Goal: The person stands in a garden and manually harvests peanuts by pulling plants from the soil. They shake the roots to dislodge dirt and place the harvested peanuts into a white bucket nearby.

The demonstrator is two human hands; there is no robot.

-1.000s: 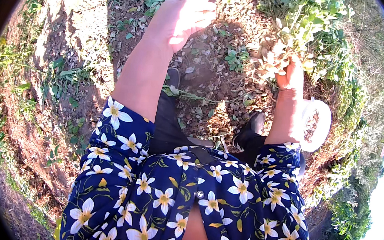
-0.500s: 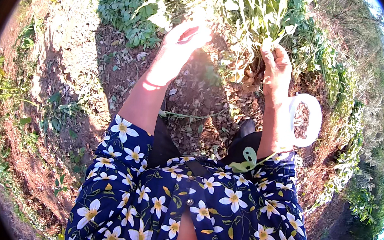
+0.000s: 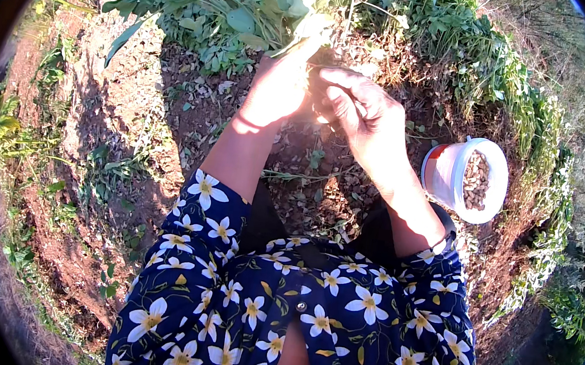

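- White bucket (image 3: 443, 173) with a reddish patch on its side, on the ground at the person's right, just beyond the right forearm and apart from both hands.
- Dry leaf litter and brown soil (image 3: 232, 108) lie under and around the hands, part shaded, part sunlit; a thin green stem (image 3: 300, 177) crosses it, nearer the body.
- A band of leafy growth (image 3: 493, 75) curves down the right side.
- Dark trouser legs (image 3: 263, 226) and a navy flowered shirt (image 3: 254, 271) fill the near side.
- Strong glare covers the left fingers and hides what lies between the hands.
- Count: two hands, one bucket, one held bunch; the tan pods (image 3: 476, 182) inside the bucket are too many and too small to number.
- The leafy bunch (image 3: 233, 5) is at the top, left of centre, reaching away from the left hand: broad green oval leaves on long pale stems, washed out near the grip.
- Left hand (image 3: 285, 85): closed around the stem ends of the bunch.
- Right hand (image 3: 367, 115): just beside the left, fingers curled toward the thumb; whether anything is pinched there, I cannot tell.
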